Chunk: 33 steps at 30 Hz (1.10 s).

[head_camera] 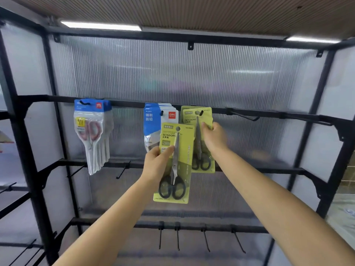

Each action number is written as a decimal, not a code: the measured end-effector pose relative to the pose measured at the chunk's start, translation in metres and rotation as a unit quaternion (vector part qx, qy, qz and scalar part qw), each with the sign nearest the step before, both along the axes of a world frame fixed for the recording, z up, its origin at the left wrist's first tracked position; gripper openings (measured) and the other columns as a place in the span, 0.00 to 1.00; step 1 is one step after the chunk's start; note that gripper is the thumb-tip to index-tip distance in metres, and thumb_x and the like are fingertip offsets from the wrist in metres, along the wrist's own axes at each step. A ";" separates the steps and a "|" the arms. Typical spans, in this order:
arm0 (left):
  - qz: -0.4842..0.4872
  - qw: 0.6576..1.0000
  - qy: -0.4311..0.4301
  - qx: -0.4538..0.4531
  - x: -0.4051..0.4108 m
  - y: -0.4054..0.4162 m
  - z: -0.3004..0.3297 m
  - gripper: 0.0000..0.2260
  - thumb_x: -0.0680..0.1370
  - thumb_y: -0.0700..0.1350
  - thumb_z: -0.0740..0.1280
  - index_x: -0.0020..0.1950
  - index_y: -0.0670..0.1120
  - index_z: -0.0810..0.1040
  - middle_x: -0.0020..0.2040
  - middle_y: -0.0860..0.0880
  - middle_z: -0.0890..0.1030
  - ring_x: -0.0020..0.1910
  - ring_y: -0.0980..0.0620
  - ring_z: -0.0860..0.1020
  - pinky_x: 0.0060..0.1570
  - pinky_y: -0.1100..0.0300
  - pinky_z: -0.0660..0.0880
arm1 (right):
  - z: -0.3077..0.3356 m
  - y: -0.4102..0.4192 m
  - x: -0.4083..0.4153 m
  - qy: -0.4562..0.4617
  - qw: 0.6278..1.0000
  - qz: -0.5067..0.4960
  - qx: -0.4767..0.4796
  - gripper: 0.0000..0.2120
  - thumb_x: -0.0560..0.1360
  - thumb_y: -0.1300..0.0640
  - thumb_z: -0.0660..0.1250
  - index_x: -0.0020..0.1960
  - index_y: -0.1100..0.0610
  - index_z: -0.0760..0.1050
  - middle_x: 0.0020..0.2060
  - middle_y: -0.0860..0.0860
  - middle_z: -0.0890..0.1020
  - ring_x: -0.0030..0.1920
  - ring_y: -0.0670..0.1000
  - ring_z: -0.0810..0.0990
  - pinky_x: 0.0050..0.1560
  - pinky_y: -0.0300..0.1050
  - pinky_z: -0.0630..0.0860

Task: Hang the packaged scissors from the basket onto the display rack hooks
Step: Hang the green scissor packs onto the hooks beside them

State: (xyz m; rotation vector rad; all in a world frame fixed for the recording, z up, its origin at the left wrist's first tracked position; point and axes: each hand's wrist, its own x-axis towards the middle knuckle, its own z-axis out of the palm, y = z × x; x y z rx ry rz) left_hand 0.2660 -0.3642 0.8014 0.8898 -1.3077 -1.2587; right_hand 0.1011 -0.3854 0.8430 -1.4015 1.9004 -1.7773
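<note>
Ribbed translucent panels (192,73) back a black metal display rack (34,169), lit by strip lights (101,25) under a slatted ceiling. On the top rail at the left, a bunch of blue-headed scissor packs (92,131) hangs from a hook, the red-handled pair in front showing through clear plastic. Bare black hooks (123,169) jut from the middle rail below it. Toward the centre a second stack of blue and white packs (151,120) hangs from its own hook.

Just in front of that stack, the left hand (157,162) holds a green carded pack of scissors (175,164) upright and free of any hook; its grip is a pinch on the card's left edge, thumb over the front. The black handles sit at the card's bottom.

Beside it to the right, a small stack of matching green packs (199,135) hangs from a top-rail hook (201,112). The right hand (213,137) grips the upper right edge of that stack, fingers curled round the cards, though motion blur makes the exact finger placement hard to read. Further right, an empty hook (245,117) sticks out from the same rail, and four more hooks (205,239) hang from the bottom rail.
</note>
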 end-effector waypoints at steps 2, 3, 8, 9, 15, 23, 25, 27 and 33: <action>0.003 1.000 0.001 -0.011 -0.002 -0.006 -0.001 0.04 0.78 0.46 0.65 0.45 0.47 0.77 0.39 0.49 0.79 0.37 0.52 0.75 0.37 0.62 0.73 | -0.001 -0.011 -0.005 0.007 1.000 -0.004 -0.009 0.13 0.80 0.51 0.59 0.48 0.62 0.72 0.38 0.53 0.73 0.39 0.52 0.72 0.36 0.45 0.64; 0.004 1.000 -0.001 -0.016 -0.003 -0.007 -0.002 0.05 0.78 0.45 0.65 0.44 0.47 0.77 0.37 0.50 0.78 0.34 0.54 0.74 0.34 0.64 0.71 | -0.001 -0.015 -0.008 0.009 1.000 -0.006 -0.013 0.13 0.80 0.52 0.60 0.48 0.62 0.71 0.37 0.53 0.73 0.38 0.51 0.71 0.35 0.45 0.63; -0.008 0.999 -0.009 -0.033 -0.007 -0.011 -0.006 0.04 0.78 0.46 0.65 0.46 0.48 0.79 0.43 0.49 0.82 0.41 0.51 0.79 0.38 0.62 0.77 | -0.003 -0.034 -0.017 0.042 0.998 -0.042 -0.016 0.12 0.78 0.51 0.63 0.45 0.59 0.67 0.32 0.47 0.68 0.30 0.44 0.66 0.28 0.37 0.60; -0.008 0.999 -0.008 -0.032 -0.008 -0.011 -0.006 0.04 0.78 0.46 0.65 0.46 0.49 0.79 0.44 0.49 0.82 0.43 0.50 0.79 0.42 0.60 0.77 | -0.002 -0.035 -0.018 0.051 0.997 -0.049 -0.013 0.12 0.78 0.50 0.63 0.46 0.59 0.67 0.32 0.47 0.68 0.30 0.44 0.66 0.27 0.36 0.60; -0.017 1.000 -0.001 -0.022 -0.008 -0.013 -0.007 0.04 0.78 0.46 0.65 0.47 0.49 0.79 0.46 0.49 0.83 0.49 0.47 0.81 0.49 0.54 0.79 | -0.004 -0.047 -0.021 0.062 0.996 -0.060 0.001 0.13 0.78 0.49 0.62 0.47 0.60 0.69 0.40 0.53 0.75 0.40 0.52 0.73 0.32 0.45 0.62; -0.013 1.000 -0.002 -0.023 -0.002 -0.011 -0.006 0.05 0.78 0.46 0.65 0.46 0.47 0.79 0.49 0.45 0.83 0.52 0.41 0.80 0.53 0.49 0.77 | -0.001 -0.053 -0.027 0.088 0.993 -0.074 0.036 0.14 0.78 0.48 0.63 0.48 0.60 0.70 0.40 0.52 0.74 0.43 0.53 0.72 0.38 0.44 0.64; -0.017 1.000 -0.004 -0.022 -0.001 -0.010 -0.007 0.04 0.78 0.46 0.65 0.46 0.48 0.79 0.48 0.47 0.83 0.51 0.43 0.80 0.53 0.50 0.77 | 0.001 -0.047 -0.031 0.095 0.992 -0.076 0.026 0.15 0.77 0.50 0.64 0.54 0.62 0.71 0.48 0.54 0.76 0.48 0.53 0.74 0.44 0.42 0.66; -0.021 1.000 -0.005 -0.022 0.000 -0.009 -0.007 0.04 0.78 0.46 0.65 0.46 0.48 0.79 0.47 0.47 0.83 0.49 0.45 0.80 0.52 0.52 0.77 | 0.006 -0.030 -0.031 0.115 0.992 -0.047 -0.014 0.13 0.77 0.53 0.65 0.56 0.62 0.72 0.51 0.54 0.77 0.50 0.52 0.75 0.45 0.40 0.68; -0.035 0.999 -0.018 -0.025 -0.008 0.003 -0.012 0.04 0.78 0.46 0.66 0.47 0.47 0.78 0.50 0.41 0.82 0.48 0.43 0.79 0.51 0.50 0.77 | 0.029 0.044 -0.018 0.185 0.973 0.134 0.020 0.07 0.77 0.47 0.62 0.46 0.49 0.74 0.45 0.46 0.79 0.49 0.48 0.79 0.51 0.44 0.75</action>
